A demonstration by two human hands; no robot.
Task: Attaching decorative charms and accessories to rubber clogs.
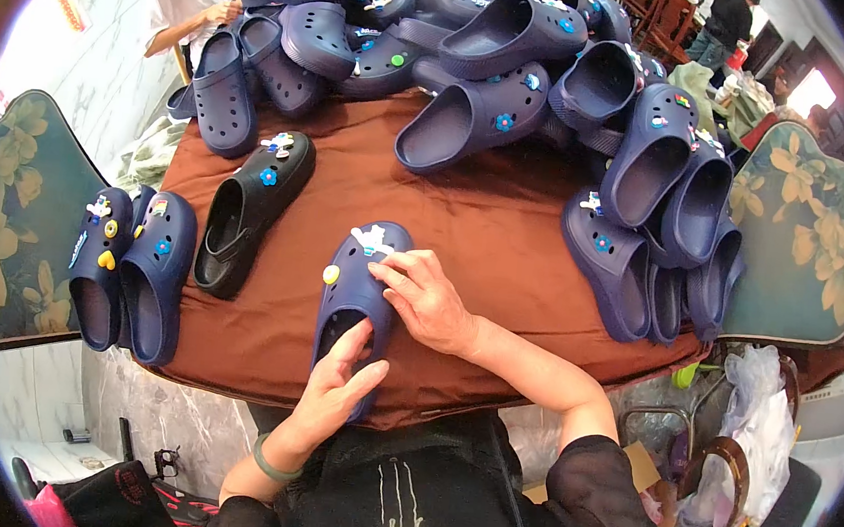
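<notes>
Both hands on navy clog (355, 288) lying at near edge of brown table (505, 231): left hand (336, 387) clamped on heel end, fingers tucked into opening; right hand (424, 299) pressing fingertips on toe top beside white charm (372, 238). Yellow charm (331, 274) also seated, other holes bare, so I judge this clog partly dressed. Finished-looking pair (125, 268) at left, black clog (246, 208) with charms beside it. Big pile (520, 61) at far side, many decorated, unclear how many left.
</notes>
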